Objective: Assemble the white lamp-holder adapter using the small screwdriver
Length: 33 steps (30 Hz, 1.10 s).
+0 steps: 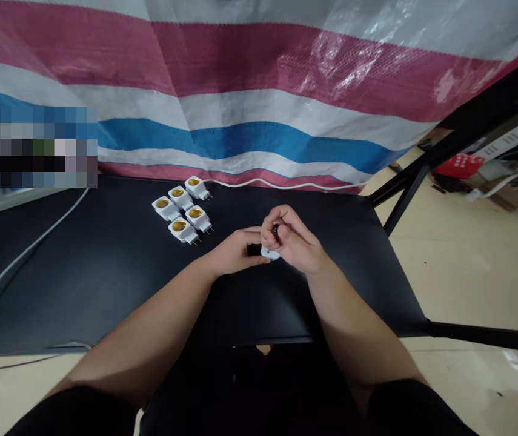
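Observation:
My left hand (235,251) grips a small white plug-in lamp socket (270,254) by its edges, low over the black table. Most of this piece is hidden by my fingers. Directly above it, my right hand (302,245) is curled around a screwdriver (275,231); only its dark handle end shows, and its tip is out of sight. To the left of my hands lie several white plug-in lamp sockets (180,227) in a loose group, with gold threaded shells facing up and metal prongs pointing right.
The black table (117,266) carries a white cable (36,245) on the left and another thin cable (295,184) along the back. A striped plastic sheet (240,66) hangs behind. Black metal frame bars (404,197) stand at the right edge, and a pale container (22,200) sits back left.

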Each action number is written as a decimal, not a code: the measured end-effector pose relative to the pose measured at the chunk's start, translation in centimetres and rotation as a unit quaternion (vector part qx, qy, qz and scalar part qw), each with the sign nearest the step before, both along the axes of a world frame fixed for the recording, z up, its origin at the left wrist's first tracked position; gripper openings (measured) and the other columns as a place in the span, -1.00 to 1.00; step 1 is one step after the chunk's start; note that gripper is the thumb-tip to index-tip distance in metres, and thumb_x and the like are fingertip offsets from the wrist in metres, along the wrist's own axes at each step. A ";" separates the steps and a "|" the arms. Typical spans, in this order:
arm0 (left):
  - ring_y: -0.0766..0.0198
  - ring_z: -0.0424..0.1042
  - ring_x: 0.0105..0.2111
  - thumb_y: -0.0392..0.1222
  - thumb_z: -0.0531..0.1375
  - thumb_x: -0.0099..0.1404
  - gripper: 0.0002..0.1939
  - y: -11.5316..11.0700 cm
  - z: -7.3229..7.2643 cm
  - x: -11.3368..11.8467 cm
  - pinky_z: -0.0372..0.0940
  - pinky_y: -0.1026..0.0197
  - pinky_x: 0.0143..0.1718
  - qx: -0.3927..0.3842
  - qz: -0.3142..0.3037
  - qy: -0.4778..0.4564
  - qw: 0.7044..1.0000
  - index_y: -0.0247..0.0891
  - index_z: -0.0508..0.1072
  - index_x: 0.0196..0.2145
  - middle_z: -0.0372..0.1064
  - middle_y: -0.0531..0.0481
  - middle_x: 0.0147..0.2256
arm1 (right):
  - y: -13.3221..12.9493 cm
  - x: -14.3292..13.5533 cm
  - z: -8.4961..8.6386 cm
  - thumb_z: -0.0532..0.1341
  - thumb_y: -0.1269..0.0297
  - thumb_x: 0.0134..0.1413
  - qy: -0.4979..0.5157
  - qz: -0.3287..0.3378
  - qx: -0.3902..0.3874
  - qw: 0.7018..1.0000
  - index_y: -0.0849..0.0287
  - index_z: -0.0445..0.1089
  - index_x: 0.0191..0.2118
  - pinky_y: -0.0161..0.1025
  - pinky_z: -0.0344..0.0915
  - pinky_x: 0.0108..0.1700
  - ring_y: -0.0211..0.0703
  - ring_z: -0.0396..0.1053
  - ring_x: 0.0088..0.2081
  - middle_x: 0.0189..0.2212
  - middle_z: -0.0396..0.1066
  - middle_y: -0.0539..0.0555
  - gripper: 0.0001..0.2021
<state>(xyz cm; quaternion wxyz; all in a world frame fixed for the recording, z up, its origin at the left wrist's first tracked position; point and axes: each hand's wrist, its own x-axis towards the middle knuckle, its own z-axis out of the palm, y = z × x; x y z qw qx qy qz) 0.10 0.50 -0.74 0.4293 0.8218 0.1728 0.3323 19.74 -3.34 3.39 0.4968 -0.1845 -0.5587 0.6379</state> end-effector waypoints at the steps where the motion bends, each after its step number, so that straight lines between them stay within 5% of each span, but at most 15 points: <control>1: 0.10 0.59 -0.04 -0.20 0.45 0.36 -0.80 0.0 0.0 0.0 0.47 0.02 0.08 -0.001 -0.001 0.004 1.000 -0.22 0.65 -0.08 0.60 -0.12 -0.09 | 0.1 -0.4 -0.3 0.31 0.04 0.44 0.007 -0.021 0.007 1.000 -0.02 0.37 -0.04 -0.27 0.23 -0.37 -0.28 0.21 -0.42 -0.35 0.32 -0.06 -0.80; 5: 0.11 0.59 -0.07 -0.20 0.45 0.35 -0.81 0.0 0.0 -0.1 0.48 0.05 0.04 -0.004 0.003 0.005 1.000 -0.24 0.64 -0.10 0.59 -0.12 -0.08 | 0.6 -0.9 -1.1 0.34 0.16 0.43 0.021 -0.059 0.059 0.996 -0.01 0.32 -0.12 -0.29 0.25 -0.40 -0.32 0.32 -0.42 -0.25 0.34 -0.06 -0.83; 11: 0.12 0.59 -0.09 -0.18 0.43 0.37 -0.85 0.0 -0.2 -0.1 0.48 0.05 0.03 -0.005 0.005 0.010 1.000 -0.26 0.61 -0.15 0.59 -0.12 -0.11 | 0.8 0.6 -0.5 0.32 0.14 0.44 -0.067 -0.059 0.096 0.991 0.02 0.50 -0.03 -0.24 0.36 -0.36 -0.24 0.46 -0.33 -0.21 0.36 0.02 -0.87; 17: 0.10 0.60 -0.04 -0.21 0.46 0.34 -0.79 0.0 -0.3 -0.1 0.47 0.05 0.07 -0.016 0.000 -0.002 1.000 -0.23 0.65 -0.07 0.61 -0.13 -0.06 | 0.3 -0.1 -0.5 0.11 -0.01 0.57 -0.006 -0.001 0.011 1.000 0.07 0.47 0.02 -0.22 0.20 -0.37 -0.24 0.23 -0.43 -0.40 0.29 -0.03 -0.69; 21: 0.09 0.59 0.02 -0.21 0.44 0.37 -0.79 -0.1 0.1 -0.2 0.45 0.05 0.10 -0.012 0.007 0.014 1.000 -0.22 0.66 -0.04 0.60 -0.13 -0.02 | 0.4 -1.0 -1.3 0.31 0.11 0.45 0.042 -0.009 0.028 0.999 -0.01 0.31 -0.02 -0.29 0.11 -0.39 -0.31 0.13 -0.47 -0.41 0.24 -0.12 -0.81; 24: 0.10 0.58 0.00 -0.21 0.44 0.37 -0.80 -0.2 0.3 -0.3 0.45 0.06 0.08 -0.017 0.006 0.017 1.000 -0.23 0.65 -0.06 0.59 -0.12 -0.04 | 0.8 -0.7 -1.7 0.30 0.24 0.46 0.057 -0.027 0.064 0.996 -0.01 0.31 -0.07 -0.31 0.16 -0.41 -0.37 0.23 -0.46 -0.24 0.31 -0.07 -0.87; 28: 0.14 0.58 -0.10 -0.20 0.43 0.36 -0.86 -0.1 -0.2 -0.3 0.46 0.09 -0.02 -0.012 0.017 0.009 1.000 -0.27 0.59 -0.19 0.57 -0.10 -0.12 | 1.2 0.3 -1.5 0.32 0.17 0.45 -0.011 -0.050 0.087 0.995 0.01 0.49 -0.02 -0.22 0.37 -0.33 -0.23 0.50 -0.26 -0.06 0.30 0.04 -0.89; 33: 0.16 0.58 -0.13 -0.18 0.44 0.35 -0.84 0.0 -0.5 -0.2 0.45 0.11 -0.04 -0.018 0.018 0.014 1.000 -0.26 0.59 -0.19 0.58 -0.09 -0.14 | 0.5 -0.2 -0.8 0.12 0.00 0.57 -0.031 -0.026 0.024 0.999 0.11 0.50 -0.04 -0.21 0.30 -0.33 -0.20 0.37 -0.35 -0.34 0.34 0.02 -0.68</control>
